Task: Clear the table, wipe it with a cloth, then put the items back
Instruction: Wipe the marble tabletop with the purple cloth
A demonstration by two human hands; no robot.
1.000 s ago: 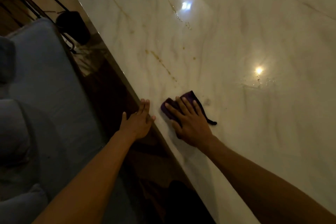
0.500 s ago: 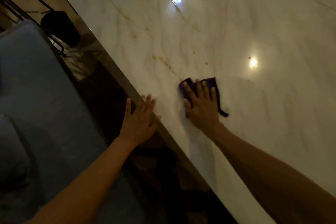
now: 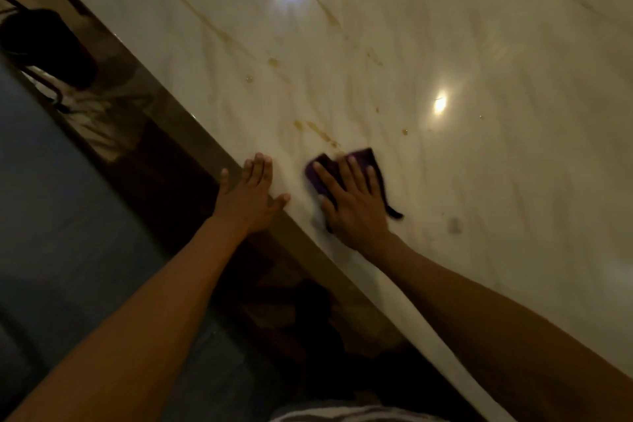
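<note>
A glossy pale marble table [image 3: 479,181] fills the upper right of the head view. A small dark purple cloth [image 3: 364,158] lies flat on it near the table's left edge. My right hand [image 3: 352,202] presses down on the cloth with fingers spread, covering most of it; a thin strip of cloth trails out to the right. My left hand [image 3: 251,197] rests flat on the table's edge just left of the cloth, fingers apart, holding nothing. Brownish streaks and spots [image 3: 318,132] mark the marble just beyond the cloth.
A blue-grey sofa or cushion [image 3: 51,199] lies at the left, below the table. A dark round object [image 3: 44,44] sits at the upper left by a black metal frame. The dark floor shows between sofa and table edge [image 3: 191,120]. Lamp reflections glare on the marble.
My right hand slid the cloth away from me along the table's edge toward the brown streaks. My left hand shifted forward along the edge with it.
</note>
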